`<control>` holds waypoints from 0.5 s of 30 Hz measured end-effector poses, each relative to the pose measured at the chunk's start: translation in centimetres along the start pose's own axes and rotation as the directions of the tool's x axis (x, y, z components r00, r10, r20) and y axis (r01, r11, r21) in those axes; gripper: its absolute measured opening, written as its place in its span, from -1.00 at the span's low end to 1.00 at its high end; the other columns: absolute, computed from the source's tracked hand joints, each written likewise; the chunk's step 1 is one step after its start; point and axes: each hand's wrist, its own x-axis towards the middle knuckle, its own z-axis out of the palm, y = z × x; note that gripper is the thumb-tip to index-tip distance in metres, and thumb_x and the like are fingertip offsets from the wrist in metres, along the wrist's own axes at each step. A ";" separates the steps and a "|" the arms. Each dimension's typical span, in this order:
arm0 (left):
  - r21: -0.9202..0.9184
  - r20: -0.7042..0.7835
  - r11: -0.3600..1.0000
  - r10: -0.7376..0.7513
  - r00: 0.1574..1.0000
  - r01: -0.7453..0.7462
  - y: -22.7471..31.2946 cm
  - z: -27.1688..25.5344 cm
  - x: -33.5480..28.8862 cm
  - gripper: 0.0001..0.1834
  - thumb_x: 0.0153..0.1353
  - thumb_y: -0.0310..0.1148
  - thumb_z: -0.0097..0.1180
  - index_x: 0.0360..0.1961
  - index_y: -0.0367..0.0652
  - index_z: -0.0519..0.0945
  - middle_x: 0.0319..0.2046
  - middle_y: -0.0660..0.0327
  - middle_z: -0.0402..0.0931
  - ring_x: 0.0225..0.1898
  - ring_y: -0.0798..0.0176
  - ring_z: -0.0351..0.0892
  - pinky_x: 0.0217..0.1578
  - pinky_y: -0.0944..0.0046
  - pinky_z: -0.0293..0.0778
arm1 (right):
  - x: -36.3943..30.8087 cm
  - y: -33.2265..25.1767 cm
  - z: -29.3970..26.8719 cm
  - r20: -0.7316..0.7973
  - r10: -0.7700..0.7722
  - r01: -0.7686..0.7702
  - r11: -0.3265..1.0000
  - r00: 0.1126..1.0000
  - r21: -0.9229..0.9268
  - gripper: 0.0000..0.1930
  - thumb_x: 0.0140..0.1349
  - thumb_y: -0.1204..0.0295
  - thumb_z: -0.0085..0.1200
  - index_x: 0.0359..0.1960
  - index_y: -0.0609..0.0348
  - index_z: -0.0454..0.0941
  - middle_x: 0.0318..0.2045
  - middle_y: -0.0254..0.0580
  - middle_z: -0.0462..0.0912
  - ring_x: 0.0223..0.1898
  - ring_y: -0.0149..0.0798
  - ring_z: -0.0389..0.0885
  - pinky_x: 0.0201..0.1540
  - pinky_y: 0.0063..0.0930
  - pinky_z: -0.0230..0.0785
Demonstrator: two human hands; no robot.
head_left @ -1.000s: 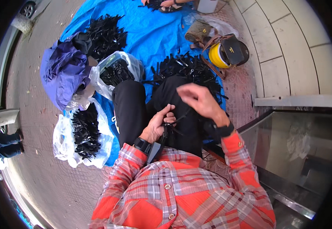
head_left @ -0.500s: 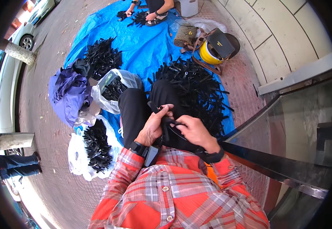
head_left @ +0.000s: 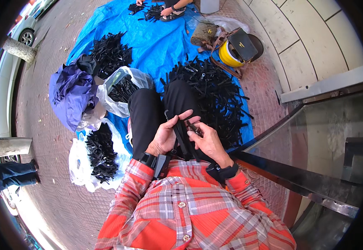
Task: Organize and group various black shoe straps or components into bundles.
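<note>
Above my lap, my left hand [head_left: 164,137] holds a black strap [head_left: 183,141] under its thumb, with the fingers stretched out behind. One end of the strap, with a small hook-like piece, sticks up past the thumb, and the rest hangs toward my shirt. My right hand [head_left: 210,144] pinches a small dark piece with a shiny part [head_left: 195,129] between thumb and forefinger. Whether that piece is joined to the strap cannot be made out. Just beyond my right knee lies a large pile of black straps [head_left: 214,89], some with shiny fittings.
Left of my legs stand a clear bag of straps [head_left: 141,77], a white bag of straps [head_left: 78,166] and purple cloth [head_left: 71,98]. Another strap pile [head_left: 110,54] lies on the blue tarp [head_left: 152,37]. A co-worker's hand [head_left: 167,11] is at the far end. A glass-sided case [head_left: 290,129] borders my right.
My hands have opened out more, and the left fingers have straightened. The strap now hangs downward between them. The whole view has shifted slightly.
</note>
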 end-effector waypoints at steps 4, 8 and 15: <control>-0.002 0.033 0.999 0.037 0.999 -0.037 -0.3 0.0 0.1 -0.39 0.32 -0.12 -0.13 0.31 -0.15 0.13 0.30 -0.13 0.05 0.26 -0.07 0.19 0.20 -0.09 0.22 | 1.5 4.4 1.0 -0.011 -0.131 0.131 0.991 0.991 0.015 -0.74 0.07 0.48 0.18 -0.25 0.39 0.47 -0.50 -0.10 0.58 -0.54 -0.44 0.55 -0.55 -0.55 0.32; -0.058 0.029 0.998 0.023 0.999 -0.021 0.1 -0.6 -0.3 -0.41 0.31 -0.11 -0.13 0.31 -0.08 0.15 0.31 -0.11 0.04 0.30 -0.07 0.13 0.23 -0.16 0.13 | 0.6 1.9 -1.9 0.228 0.125 -0.215 0.879 0.966 0.425 -0.79 0.09 0.51 0.08 -0.23 0.30 0.47 -0.50 -0.40 0.50 -0.54 -0.50 0.45 -0.60 -0.68 0.18; -0.270 -0.057 0.959 0.071 0.996 -0.084 -0.1 -1.2 0.4 -0.54 0.34 -0.18 -0.15 0.21 -0.10 0.26 0.23 -0.09 0.18 0.33 -0.06 0.06 0.22 -0.32 0.08 | -1.0 0.8 -3.1 0.128 -0.025 -0.057 0.798 0.991 0.600 -0.81 0.04 0.52 -0.07 -0.27 0.23 0.39 -0.46 -0.28 0.48 -0.46 -0.42 0.45 -0.41 -0.57 0.28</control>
